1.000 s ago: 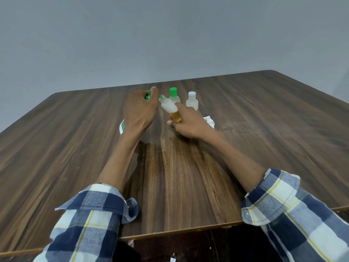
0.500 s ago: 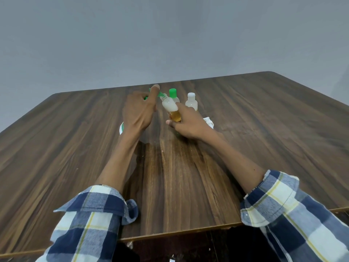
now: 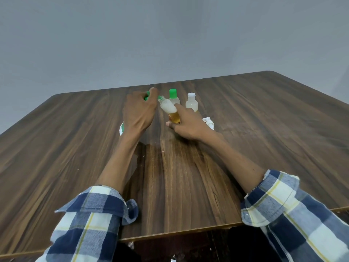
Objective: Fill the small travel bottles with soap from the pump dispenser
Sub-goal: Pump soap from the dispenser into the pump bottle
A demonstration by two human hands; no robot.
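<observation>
Over the wooden counter (image 3: 75,148), the right hand (image 3: 186,122) grips a tilted, uncapped travel bottle (image 3: 171,111) part-full of amber soap, its mouth at the green pump spout (image 3: 160,97) where the left hand (image 3: 138,110) curls over the dispenser, with 2 capped bottles (image 3: 191,102) just behind.

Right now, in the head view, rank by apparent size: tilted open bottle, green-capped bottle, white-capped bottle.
1. tilted open bottle, gripped by the right hand, nearest the camera
2-3. green-capped bottle and white-capped bottle: both partly hidden behind the hand, too alike to rank
</observation>
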